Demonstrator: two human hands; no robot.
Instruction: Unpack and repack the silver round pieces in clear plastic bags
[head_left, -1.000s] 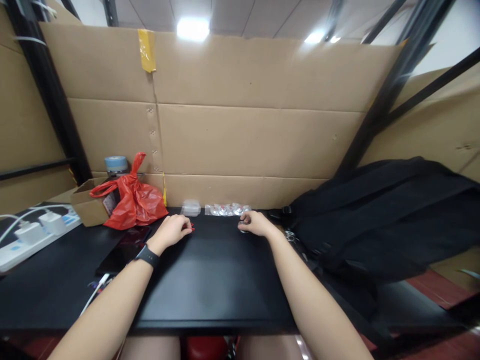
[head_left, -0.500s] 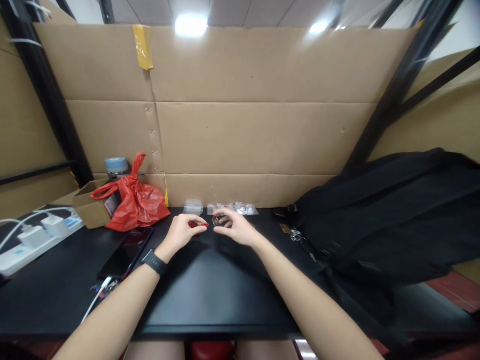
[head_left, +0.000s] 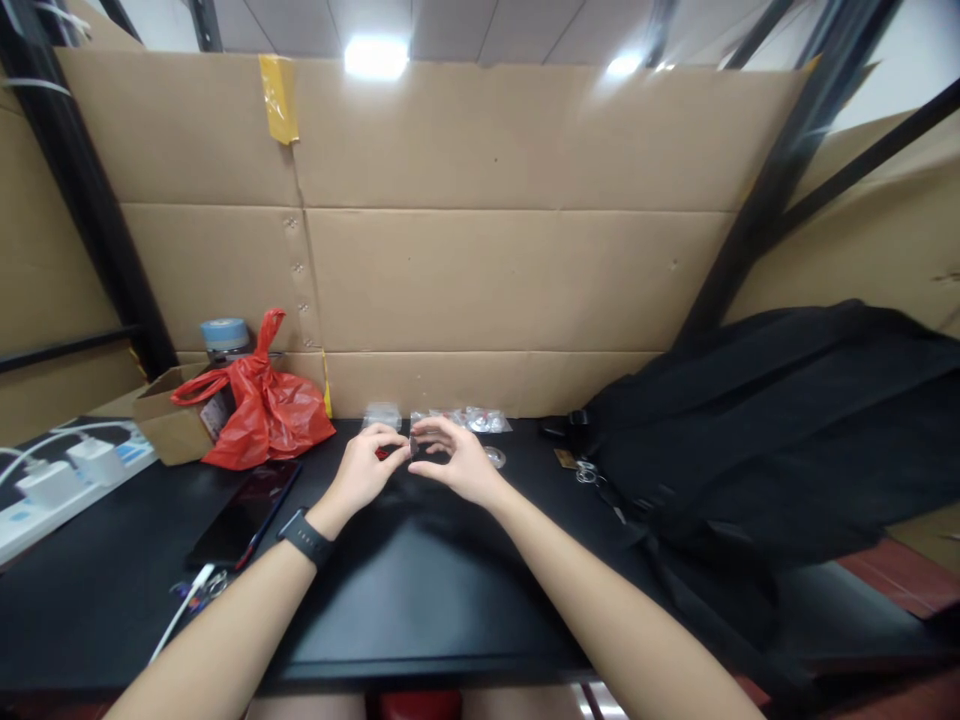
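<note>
Over the middle of the black table (head_left: 420, 600), my left hand (head_left: 369, 465) pinches a small red item (head_left: 382, 454), mostly hidden by the fingers. My right hand (head_left: 457, 462) grips a small dark round piece (head_left: 412, 447) by its edges, seen nearly edge-on. The two hands meet at this piece, the left fingertips against its left side. Just right of my right hand, a clear round object (head_left: 495, 457) lies on the table. Behind the hands are small clear plastic packets (head_left: 486, 420) and another clear packet (head_left: 382, 415).
A red plastic bag (head_left: 274, 410), a cardboard box (head_left: 174, 420), a phone (head_left: 246, 515), keys (head_left: 206, 590) and a white power strip (head_left: 67, 495) are at left. A black backpack (head_left: 780, 430) fills the right. Cardboard panels (head_left: 487, 280) stand behind.
My hands have come together, and the dark round piece has moved left and turned nearly edge-on. The clear round object now shows beside my right hand. The view has shifted slightly.
</note>
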